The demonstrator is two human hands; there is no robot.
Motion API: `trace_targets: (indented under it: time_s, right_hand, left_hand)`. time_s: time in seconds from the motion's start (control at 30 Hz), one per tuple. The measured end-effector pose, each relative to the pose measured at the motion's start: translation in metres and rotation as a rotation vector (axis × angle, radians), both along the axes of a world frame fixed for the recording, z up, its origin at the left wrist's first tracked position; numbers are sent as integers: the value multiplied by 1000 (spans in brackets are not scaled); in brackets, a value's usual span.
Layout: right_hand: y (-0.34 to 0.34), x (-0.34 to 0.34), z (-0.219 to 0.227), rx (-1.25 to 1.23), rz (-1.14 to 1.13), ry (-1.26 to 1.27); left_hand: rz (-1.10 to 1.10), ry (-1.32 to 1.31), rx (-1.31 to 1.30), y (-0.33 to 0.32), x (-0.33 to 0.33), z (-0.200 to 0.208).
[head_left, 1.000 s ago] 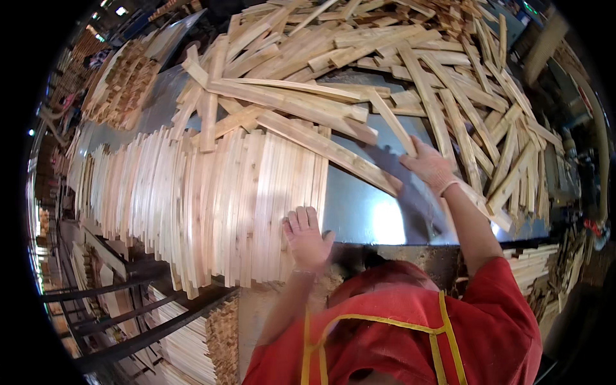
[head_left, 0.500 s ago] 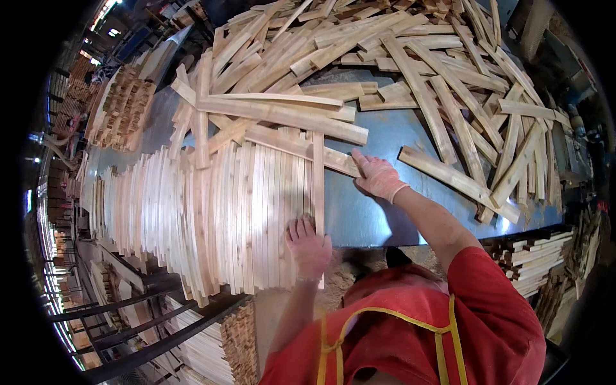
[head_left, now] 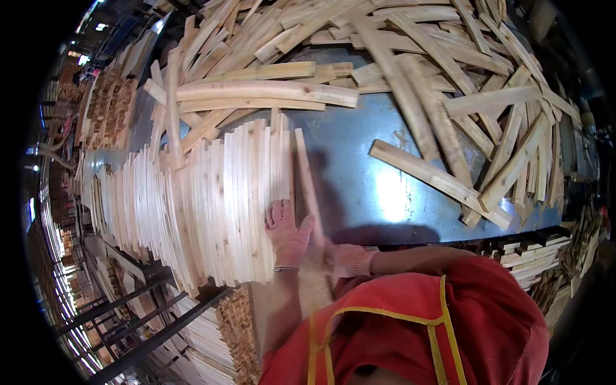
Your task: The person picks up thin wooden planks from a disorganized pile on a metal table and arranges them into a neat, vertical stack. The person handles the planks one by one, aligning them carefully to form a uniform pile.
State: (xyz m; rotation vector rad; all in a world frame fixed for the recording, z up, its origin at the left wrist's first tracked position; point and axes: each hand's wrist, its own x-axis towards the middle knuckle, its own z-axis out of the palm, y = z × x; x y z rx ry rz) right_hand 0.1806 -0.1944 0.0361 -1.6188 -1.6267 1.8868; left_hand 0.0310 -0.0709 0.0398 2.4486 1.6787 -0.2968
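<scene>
A long row of wooden slats (head_left: pixel 224 199), packed side by side, covers the left of the metal table. My left hand (head_left: pixel 289 236), in a pale pink glove, lies flat on the right end of this row with its fingers stretched out and thumb apart. Just right of the row, a single wooden slat (head_left: pixel 307 173) slants toward me, narrow edge up. Its near end is in my gloved right hand (head_left: pixel 351 260), which is smeared by motion at the table's front edge. A narrow gap separates the far part of that slat from the row.
A jumbled heap of wooden boards (head_left: pixel 410 58) fills the back and right of the blue-grey metal table (head_left: pixel 346 167). One loose board (head_left: pixel 436 173) lies diagonally at right. Stacked wood (head_left: pixel 532 260) stands below the right front edge, and more (head_left: pixel 237 321) below at left.
My right hand has come from the table's middle to its near edge, beside my left. The slanting board it touched no longer lies across the row. My view has shifted slightly.
</scene>
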Motion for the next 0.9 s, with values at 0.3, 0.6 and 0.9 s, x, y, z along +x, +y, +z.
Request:
trace_targets:
  time_s: [0.3, 0.6, 0.9]
  right_hand:
    - [0, 167, 33, 610, -337, -647]
    - [-45, 176, 20, 418, -283, -880]
    - [109, 56, 57, 6, -548, -368]
  left_hand:
    - [-114, 169, 52, -13, 10, 2]
    - [-175, -153, 146, -10, -9, -7]
    - [-151, -396, 139, 4, -33, -31]
